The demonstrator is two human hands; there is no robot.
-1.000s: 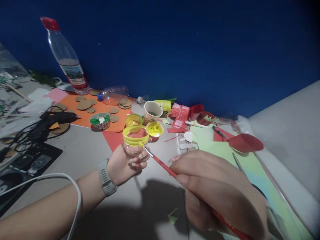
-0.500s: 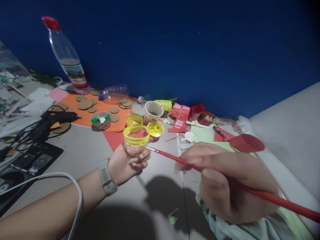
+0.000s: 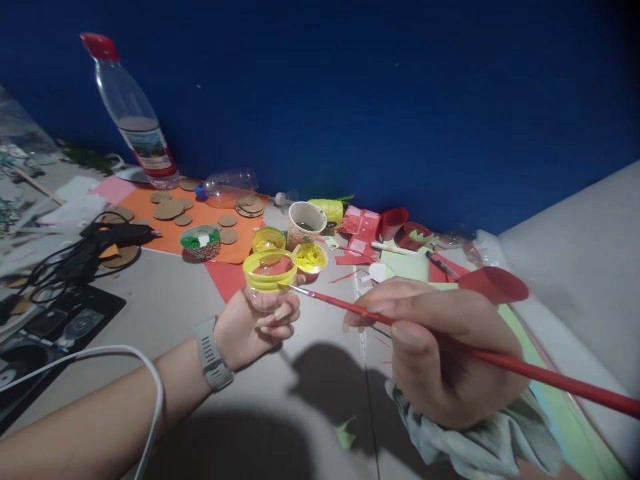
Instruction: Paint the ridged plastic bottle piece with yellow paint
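Note:
My left hand (image 3: 270, 323) holds up a clear plastic cup (image 3: 270, 283) with a band of yellow paint round its rim. In my right hand (image 3: 450, 347), pinched like a pen, is a red-handled paintbrush (image 3: 345, 305). Its bristle tip touches the yellow band on the cup's near right side. Just behind the cup sits a small paper cup (image 3: 311, 259) with yellow paint inside. Another yellow-rimmed clear piece (image 3: 269, 239) lies beside it, and a patterned paper cup (image 3: 307, 223) holding dark liquid stands behind.
Left lie a black hot glue gun (image 3: 125, 233), a green-lined bowl (image 3: 200, 241) and cardboard discs (image 3: 169, 209). A tall bottle (image 3: 140, 127) stands by the blue wall; a clear bottle (image 3: 230, 188) lies nearby. Red paper scraps (image 3: 363, 227) are right. A white cable (image 3: 155, 380) crosses my left forearm.
My right hand has shifted slightly left with the paintbrush, its tip staying against the cup's yellow band. The cup in my left hand has moved a little left.

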